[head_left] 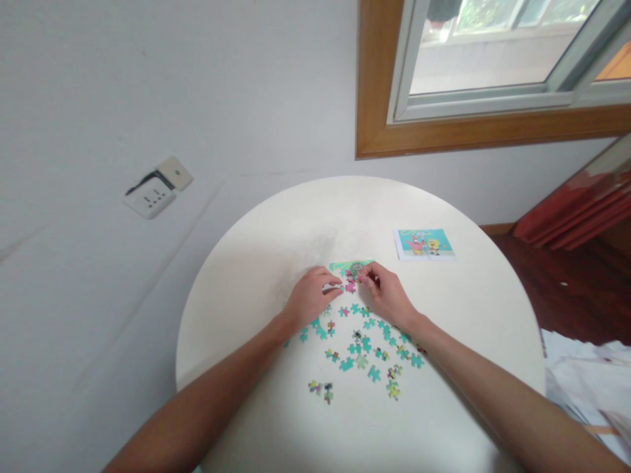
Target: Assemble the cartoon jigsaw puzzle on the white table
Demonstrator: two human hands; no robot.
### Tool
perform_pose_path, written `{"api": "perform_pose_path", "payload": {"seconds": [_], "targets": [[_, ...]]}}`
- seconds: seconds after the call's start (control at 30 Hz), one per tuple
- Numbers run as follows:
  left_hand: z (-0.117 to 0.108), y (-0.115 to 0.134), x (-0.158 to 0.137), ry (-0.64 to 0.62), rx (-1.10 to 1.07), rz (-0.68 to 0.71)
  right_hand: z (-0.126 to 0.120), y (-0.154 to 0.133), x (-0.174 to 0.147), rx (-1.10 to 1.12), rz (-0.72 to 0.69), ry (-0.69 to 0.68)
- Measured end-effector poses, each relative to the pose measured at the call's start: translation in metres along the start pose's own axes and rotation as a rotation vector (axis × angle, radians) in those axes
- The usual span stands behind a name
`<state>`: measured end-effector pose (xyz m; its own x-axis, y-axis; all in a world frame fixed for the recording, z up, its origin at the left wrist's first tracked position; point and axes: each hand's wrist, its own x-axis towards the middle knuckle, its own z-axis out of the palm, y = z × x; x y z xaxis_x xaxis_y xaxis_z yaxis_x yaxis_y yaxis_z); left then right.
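A partly joined jigsaw puzzle (340, 267) lies near the middle of the round table, with a teal strip along its far edge and a pink figure below. At its left side, my left hand (311, 294) is closed, thumb and forefinger tips around a small teal jigsaw piece (342, 288). My right hand (384, 287) is pinched at the puzzle's right edge; its fingers cover whatever is between them. A pink piece (350, 288) sits between both hands. Several loose pieces (347, 364), mostly teal, are scattered nearer to me, some under my right forearm.
A picture card (424, 244) with cartoon figures lies at the right of the white table (256, 230). The wall with a socket (150, 196) and a wood-framed window (372, 79) stands behind. Papers (586, 381) are piled at the lower right, below a red curtain (582, 207).
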<state>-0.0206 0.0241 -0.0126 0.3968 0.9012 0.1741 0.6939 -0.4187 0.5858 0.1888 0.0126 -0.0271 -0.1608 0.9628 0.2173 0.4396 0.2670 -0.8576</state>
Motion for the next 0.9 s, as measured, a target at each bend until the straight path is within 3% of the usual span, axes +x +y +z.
{"api": "perform_pose_path", "payload": {"seconds": [0.3,0.9], "targets": [[0.0025,-0.0006,0.0001,-0.006,0.030,-0.013,-0.0004,-0.0022,-0.0017,0.057,-0.024,-0.035],[0.0071,0.0019,0.0015,-0.019,0.036,-0.007,-0.0026,-0.0060,-0.0023,-0.062,-0.024,-0.070]]}}
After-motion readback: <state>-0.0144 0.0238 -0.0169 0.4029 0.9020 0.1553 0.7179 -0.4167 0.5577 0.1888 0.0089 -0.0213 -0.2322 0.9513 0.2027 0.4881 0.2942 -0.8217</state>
